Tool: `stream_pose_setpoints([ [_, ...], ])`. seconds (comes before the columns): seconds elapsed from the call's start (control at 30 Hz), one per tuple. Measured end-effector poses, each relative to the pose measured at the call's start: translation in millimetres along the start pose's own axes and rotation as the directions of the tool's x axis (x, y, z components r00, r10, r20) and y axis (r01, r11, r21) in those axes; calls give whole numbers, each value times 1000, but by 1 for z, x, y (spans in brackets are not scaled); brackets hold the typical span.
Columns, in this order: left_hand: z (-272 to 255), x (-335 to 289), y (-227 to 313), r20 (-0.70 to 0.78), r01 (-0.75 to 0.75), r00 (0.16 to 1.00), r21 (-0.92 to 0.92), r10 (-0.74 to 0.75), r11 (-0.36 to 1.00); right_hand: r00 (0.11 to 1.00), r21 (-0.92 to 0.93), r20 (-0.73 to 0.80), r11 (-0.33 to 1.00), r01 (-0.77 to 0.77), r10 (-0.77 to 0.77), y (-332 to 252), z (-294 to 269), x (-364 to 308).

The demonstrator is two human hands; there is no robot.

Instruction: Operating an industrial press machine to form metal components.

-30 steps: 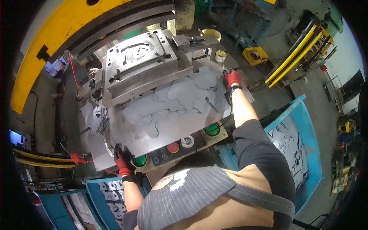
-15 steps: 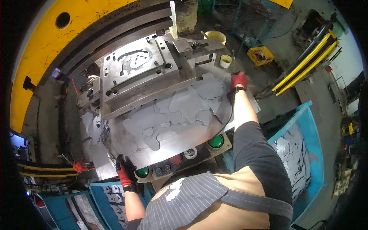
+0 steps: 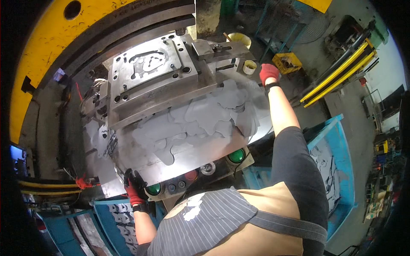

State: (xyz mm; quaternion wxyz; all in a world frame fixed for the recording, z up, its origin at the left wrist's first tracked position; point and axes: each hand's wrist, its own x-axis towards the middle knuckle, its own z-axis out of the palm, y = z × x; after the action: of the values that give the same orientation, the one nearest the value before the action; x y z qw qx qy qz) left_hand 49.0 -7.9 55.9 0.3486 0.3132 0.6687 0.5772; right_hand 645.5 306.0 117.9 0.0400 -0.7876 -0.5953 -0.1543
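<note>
My left hand (image 3: 136,187), in a red and black glove, is at the front left edge of the metal work plate (image 3: 143,164). Its fingers close around a slim metal tool (image 3: 118,170), which points toward thin grey sheet pieces (image 3: 95,132) on the left. My right hand (image 3: 269,73), in a red glove, is held out past the plate's far right end, beside a small pale tub (image 3: 249,67). Those fingers are curled, and anything inside them is hidden. Flat, irregular grey sheet pieces (image 3: 209,115) lie overlapping between my hands, in front of a steel die (image 3: 149,70).
The yellow press frame (image 3: 40,55) rises at the left. Green buttons (image 3: 236,155) sit on the control box along the front edge. Blue bins (image 3: 348,158) with grey pieces stand at the right and lower left. A yellow crate (image 3: 287,63) and larger bucket (image 3: 239,40) are behind.
My right hand has moved up and away from the plate's right end. A thin rod near it earlier no longer shows. My left hand stays by the front edge, and the view has shifted slightly.
</note>
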Motion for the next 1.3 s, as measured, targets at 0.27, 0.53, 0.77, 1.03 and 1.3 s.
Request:
stream_pose_setpoints([
  [0.27,-10,7,-9,-4,258,964,-238,-267,936,998,83,54,996,-22,18,-38,-3,17],
  [0.53,-17,5,-17,2,220,974,-207,-224,953,987,274,141,956,-109,72,-36,-23,-15],
  [0.77,-34,15,-39,63,109,993,-145,-101,983,928,891,-120,451,-56,353,38,-10,-70],
  [1.03,-14,-6,-8,37,250,968,-263,-249,932,952,686,-103,672,279,-290,-34,-9,-266],
  [1.3,-16,-2,-13,47,230,973,-282,-227,931,889,590,-93,744,-314,449,-3,32,-312],
])
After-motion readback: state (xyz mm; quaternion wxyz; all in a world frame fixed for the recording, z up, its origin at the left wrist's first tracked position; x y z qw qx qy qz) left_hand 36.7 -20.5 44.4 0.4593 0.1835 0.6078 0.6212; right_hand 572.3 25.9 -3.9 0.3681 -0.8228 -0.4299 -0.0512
